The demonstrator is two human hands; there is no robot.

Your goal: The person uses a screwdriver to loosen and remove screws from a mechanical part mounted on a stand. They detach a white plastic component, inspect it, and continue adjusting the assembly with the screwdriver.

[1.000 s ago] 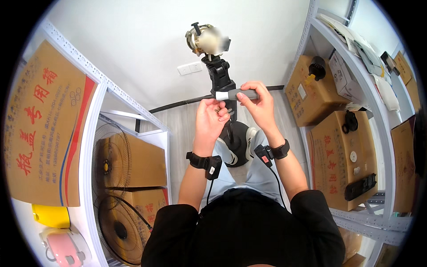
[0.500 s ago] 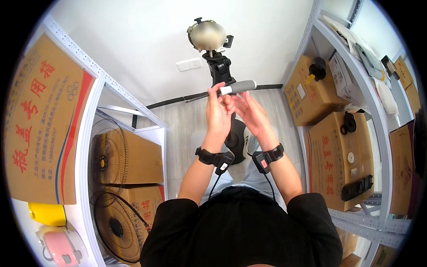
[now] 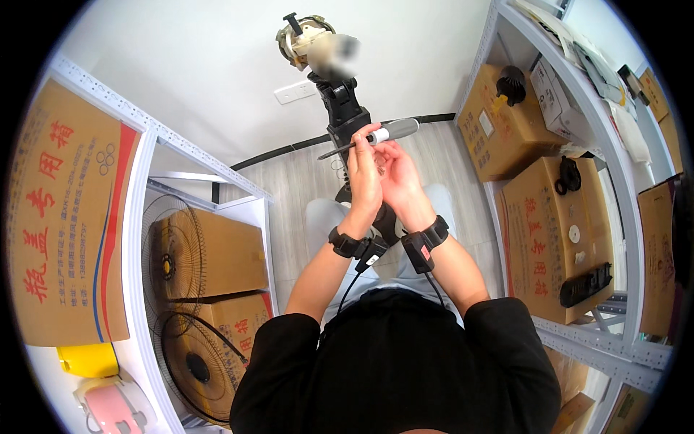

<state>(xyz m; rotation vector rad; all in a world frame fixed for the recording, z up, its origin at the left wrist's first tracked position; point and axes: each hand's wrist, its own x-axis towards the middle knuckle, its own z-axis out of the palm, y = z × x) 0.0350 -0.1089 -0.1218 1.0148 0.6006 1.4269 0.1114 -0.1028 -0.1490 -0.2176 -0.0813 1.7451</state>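
A screwdriver [image 3: 396, 130] with a grey and white handle lies crosswise above my palms, its dark shaft pointing left. My left hand [image 3: 366, 177] grips it near the collar between thumb and fingers. Close beside it, my right hand [image 3: 402, 179] is turned palm up and slightly cupped, fingers apart and under the handle. Whether anything small lies in that palm I cannot make out. Beyond my hands, a fan motor head [image 3: 295, 42] sits on a black stand [image 3: 341, 105]; part of the head is blurred.
Shelving flanks me on both sides. On the left are a large carton [image 3: 72, 217], wire fan guards [image 3: 177, 246] and a pink appliance [image 3: 112, 409]. Cartons on the right hold a black ribbed cover [image 3: 511, 85], a black ring-shaped part [image 3: 569, 176] and a long black part [image 3: 585, 286].
My hands have drawn slightly nearer to me, with the screwdriver still held. My right fingers have curled more beside the left hand. The view has shifted, so the fan head appears further left.
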